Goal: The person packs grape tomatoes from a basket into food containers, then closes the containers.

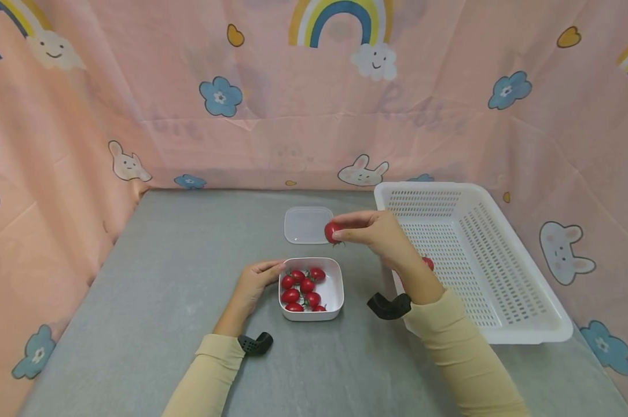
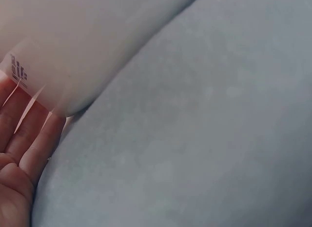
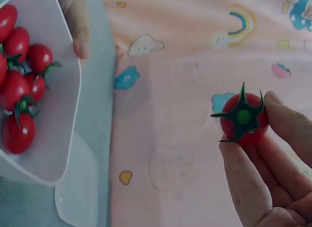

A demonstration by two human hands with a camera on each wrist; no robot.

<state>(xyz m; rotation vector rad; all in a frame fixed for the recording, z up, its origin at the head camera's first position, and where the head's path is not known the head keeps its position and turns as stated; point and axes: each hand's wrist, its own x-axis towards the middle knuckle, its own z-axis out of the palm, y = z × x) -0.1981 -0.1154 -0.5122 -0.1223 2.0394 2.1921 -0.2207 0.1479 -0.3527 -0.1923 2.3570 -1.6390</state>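
Note:
A small white container (image 1: 337, 295) holds several cherry tomatoes (image 1: 307, 285) with green stems. My left hand (image 1: 253, 285) rests its fingertips against the container's left side; the left wrist view shows those fingers (image 2: 36, 134) nearly straight along its wall. Above and behind the container, to its right, my right hand (image 1: 378, 234) pinches one cherry tomato (image 1: 331, 232) between thumb and fingertips. Seen in the right wrist view, that tomato (image 3: 253, 132) turns its green calyx toward the camera.
A clear lid (image 1: 305, 226) lies flat on the grey table (image 1: 178, 278) behind the container. To the right stands a large white perforated basket (image 1: 522, 255), where another tomato (image 1: 428, 263) shows beside my right wrist. A patterned pink curtain (image 1: 272, 139) closes off the back.

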